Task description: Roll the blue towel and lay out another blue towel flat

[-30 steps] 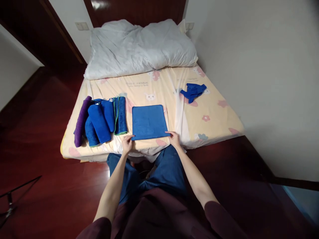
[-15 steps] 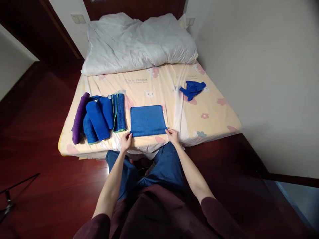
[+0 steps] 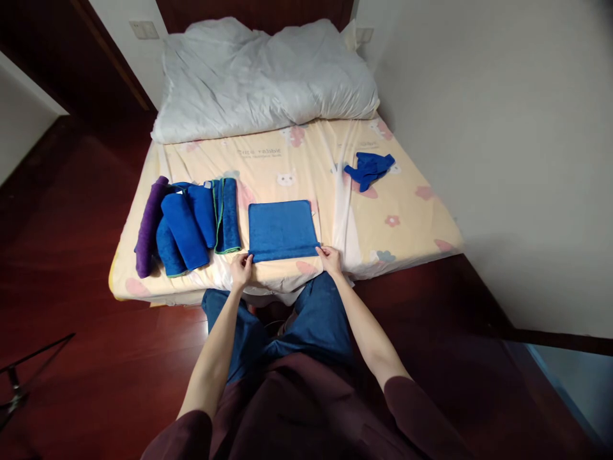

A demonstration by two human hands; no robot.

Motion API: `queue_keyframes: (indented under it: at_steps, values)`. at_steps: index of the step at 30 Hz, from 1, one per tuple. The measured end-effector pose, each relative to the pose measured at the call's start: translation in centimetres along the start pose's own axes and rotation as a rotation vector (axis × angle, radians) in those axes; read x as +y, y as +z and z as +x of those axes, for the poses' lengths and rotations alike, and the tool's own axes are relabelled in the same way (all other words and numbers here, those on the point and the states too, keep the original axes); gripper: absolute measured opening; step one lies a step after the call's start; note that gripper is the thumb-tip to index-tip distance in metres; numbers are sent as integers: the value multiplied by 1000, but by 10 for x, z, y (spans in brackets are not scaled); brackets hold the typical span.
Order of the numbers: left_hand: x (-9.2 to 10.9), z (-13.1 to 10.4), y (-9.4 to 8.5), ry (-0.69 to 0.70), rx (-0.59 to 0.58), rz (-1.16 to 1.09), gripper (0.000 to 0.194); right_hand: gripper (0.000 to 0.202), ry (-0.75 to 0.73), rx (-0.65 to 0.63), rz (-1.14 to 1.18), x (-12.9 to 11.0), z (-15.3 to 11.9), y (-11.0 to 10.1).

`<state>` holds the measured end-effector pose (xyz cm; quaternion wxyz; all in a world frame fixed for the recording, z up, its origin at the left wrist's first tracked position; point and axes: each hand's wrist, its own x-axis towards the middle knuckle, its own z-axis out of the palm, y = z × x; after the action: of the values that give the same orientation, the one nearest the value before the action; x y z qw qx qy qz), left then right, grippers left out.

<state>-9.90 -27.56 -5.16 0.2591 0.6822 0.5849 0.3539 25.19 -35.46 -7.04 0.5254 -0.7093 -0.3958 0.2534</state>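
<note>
A blue towel lies flat on the bed's near edge, its near hem turned up into a thin roll. My left hand pinches the towel's near left corner. My right hand pinches the near right corner. To the left lie several rolled towels: blue rolls, a green-edged blue one and a purple one. A crumpled blue cloth sits farther right on the sheet.
The bed has a pale yellow cartoon-print sheet and a white duvet bunched at the head. A white wall runs along the right. Dark red wood floor surrounds the bed; a tripod leg shows at lower left.
Both hands have rolled the towel's near edge slightly away from me, so the flat part looks shorter. The view shifted a little.
</note>
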Motion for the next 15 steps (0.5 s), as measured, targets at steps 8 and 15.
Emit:
queue_keyframes:
  at_steps: [8,15]
  values:
    - [2,-1,1,-38,21,-40,30,48,22,9,9,3,2,3]
    - [1,-3,1,-65,19,-98,33,46,43,46,1,7,4,4]
